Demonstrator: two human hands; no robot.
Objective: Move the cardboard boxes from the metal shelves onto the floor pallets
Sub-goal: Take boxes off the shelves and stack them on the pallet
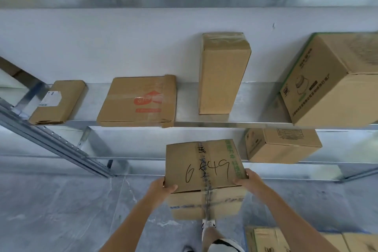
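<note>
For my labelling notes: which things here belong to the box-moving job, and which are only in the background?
Job: box marked 6449, gripped by left hand and right hand; metal shelf; small labelled box; red-printed flat box; upright box; large green-edged box; lower-shelf box.
Background: white wall; shoe.

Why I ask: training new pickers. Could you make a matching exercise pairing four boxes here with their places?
1 numbered box; 2 tall box; 3 red-printed box; 4 labelled box.
A upright on the shelf; B gripped by the left hand and right hand; C at the shelf's left end; D flat between two boxes.
Pairs: 1-B, 2-A, 3-D, 4-C.
</note>
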